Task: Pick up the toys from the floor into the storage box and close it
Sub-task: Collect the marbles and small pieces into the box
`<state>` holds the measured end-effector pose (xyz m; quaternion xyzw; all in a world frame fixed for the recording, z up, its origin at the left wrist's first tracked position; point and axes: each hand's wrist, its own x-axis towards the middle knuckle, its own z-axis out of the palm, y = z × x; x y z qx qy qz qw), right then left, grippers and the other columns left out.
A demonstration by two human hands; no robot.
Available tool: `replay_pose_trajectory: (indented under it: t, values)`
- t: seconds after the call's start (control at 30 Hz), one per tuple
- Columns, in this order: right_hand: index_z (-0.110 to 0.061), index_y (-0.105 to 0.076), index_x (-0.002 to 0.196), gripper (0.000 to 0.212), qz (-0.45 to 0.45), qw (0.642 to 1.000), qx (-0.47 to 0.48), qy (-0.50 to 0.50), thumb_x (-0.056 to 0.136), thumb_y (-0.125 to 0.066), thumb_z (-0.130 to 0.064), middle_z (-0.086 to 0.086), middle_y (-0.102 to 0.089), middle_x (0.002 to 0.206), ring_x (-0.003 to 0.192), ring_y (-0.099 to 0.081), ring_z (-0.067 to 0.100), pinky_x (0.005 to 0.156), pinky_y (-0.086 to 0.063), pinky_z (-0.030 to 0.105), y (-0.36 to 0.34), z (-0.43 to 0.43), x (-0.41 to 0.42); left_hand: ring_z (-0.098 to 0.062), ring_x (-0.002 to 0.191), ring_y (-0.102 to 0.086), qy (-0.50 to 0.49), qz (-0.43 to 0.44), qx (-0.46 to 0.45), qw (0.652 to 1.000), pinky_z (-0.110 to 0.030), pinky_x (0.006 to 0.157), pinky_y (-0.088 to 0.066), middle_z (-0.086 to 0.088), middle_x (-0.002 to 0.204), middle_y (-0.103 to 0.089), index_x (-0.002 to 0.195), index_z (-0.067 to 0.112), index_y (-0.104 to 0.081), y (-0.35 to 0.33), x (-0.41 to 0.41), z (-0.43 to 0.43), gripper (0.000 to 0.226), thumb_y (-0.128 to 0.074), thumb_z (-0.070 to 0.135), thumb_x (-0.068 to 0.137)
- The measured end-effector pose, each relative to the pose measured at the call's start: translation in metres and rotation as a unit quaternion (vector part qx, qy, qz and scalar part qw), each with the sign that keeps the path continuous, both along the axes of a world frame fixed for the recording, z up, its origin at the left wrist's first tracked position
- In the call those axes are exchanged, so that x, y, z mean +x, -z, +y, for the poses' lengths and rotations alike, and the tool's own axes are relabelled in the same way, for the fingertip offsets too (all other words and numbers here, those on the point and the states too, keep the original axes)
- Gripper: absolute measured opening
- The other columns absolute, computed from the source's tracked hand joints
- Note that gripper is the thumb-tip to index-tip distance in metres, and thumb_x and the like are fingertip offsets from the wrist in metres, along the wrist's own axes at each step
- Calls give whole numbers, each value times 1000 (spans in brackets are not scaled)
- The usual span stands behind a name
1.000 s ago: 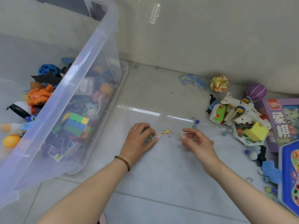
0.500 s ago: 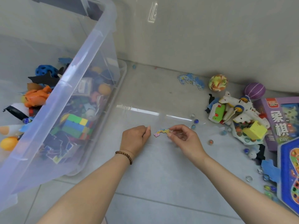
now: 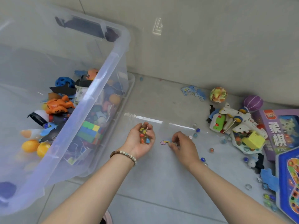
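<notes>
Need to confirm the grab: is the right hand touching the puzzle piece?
Touching. In the head view the right hand pinches the puzzle piece at its right end; the left hand cups marbles.

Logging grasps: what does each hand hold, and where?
Left hand cups coloured glass marbles in its palm; right hand pinches a flat multicoloured piece by one end.

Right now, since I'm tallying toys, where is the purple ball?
Head view, far right: the purple ball lies by the wall, between the patterned ball and the game box.
</notes>
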<state>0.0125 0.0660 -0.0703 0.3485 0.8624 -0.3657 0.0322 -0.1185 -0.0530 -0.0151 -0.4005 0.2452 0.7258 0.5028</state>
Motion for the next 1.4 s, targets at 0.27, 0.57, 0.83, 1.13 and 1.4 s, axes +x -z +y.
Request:
replay_pose_trajectory:
  t: [0.27,0.57,0.83,1.13,1.4]
  values:
    - [-7,-59,93,4,136,933,-296,152,90,-59,-9,2,-61,68,51,-58,9,45,-45,15,-168,1,-47,-5,31,-33,56,130,18,990,-11,26,-28,3,49,-43,65,16,-46,-138,-6,-11,38,-40,37,98]
    - [-2,-60,110,24,71,906,-415,-41,87,-56,6,14,-64,85,56,-66,9,64,-55,18,-304,-93,-154,0,41,-44,233,540,-278,759,-11,37,-39,-5,73,-49,94,7,-61,-224,-88,-115,19,-43,12,98]
    - [-1,-52,127,36,47,930,-365,20,91,-53,2,17,-62,116,104,-61,26,91,-48,33,-282,-86,-133,-22,137,-33,331,559,-331,684,-30,104,-34,-10,151,-31,146,10,-28,-226,-100,-160,63,-58,8,90]
    - [-11,-54,126,46,-4,953,-280,114,82,-68,-10,9,-55,127,114,-54,20,90,-46,32,-236,58,18,-14,119,-52,437,654,-186,589,-20,88,-42,-5,129,-55,131,12,-50,-216,-26,-23,55,-71,15,81]
    - [-17,-56,121,49,-45,954,-216,203,76,-76,-21,5,-51,127,111,-53,20,90,-47,31,-93,82,110,-21,102,-57,608,603,-178,485,-19,83,-41,-2,126,-53,131,16,-48,-58,52,59,51,-67,22,84]
